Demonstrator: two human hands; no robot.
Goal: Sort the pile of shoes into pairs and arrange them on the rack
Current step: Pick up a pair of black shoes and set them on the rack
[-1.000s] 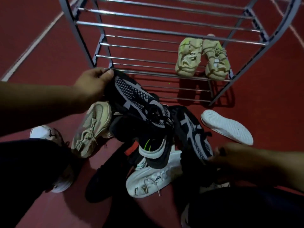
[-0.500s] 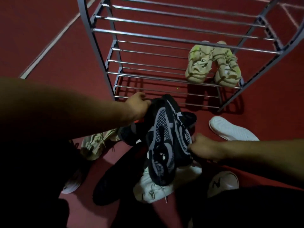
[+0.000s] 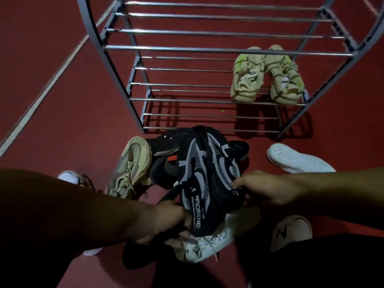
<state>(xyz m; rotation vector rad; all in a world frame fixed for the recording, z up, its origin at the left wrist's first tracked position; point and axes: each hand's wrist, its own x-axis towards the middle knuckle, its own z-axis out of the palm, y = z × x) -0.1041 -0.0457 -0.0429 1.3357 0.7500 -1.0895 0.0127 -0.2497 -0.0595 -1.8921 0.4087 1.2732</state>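
Two black-and-grey patterned sneakers (image 3: 205, 175) are held side by side above the pile, toes pointing toward the rack. My left hand (image 3: 166, 221) grips the heel end of the left one. My right hand (image 3: 268, 190) pinches the heel of the right one. The metal shoe rack (image 3: 207, 47) stands ahead, with a pair of pale yellow sneakers (image 3: 268, 75) on the right of a lower shelf. The pile on the floor below holds a beige sneaker (image 3: 131, 167), a black shoe (image 3: 164, 146) and a white sneaker (image 3: 205, 244).
A white shoe (image 3: 295, 159) lies sole-up on the red floor at the right, another white shoe (image 3: 291, 233) near my right leg. A white-toed shoe (image 3: 72, 178) sits at the left. A white line (image 3: 47, 88) crosses the floor left of the rack.
Both hands brought the two black-and-grey sneakers together and turned them side by side. My left hand shifted from the toe end down to the heel end.
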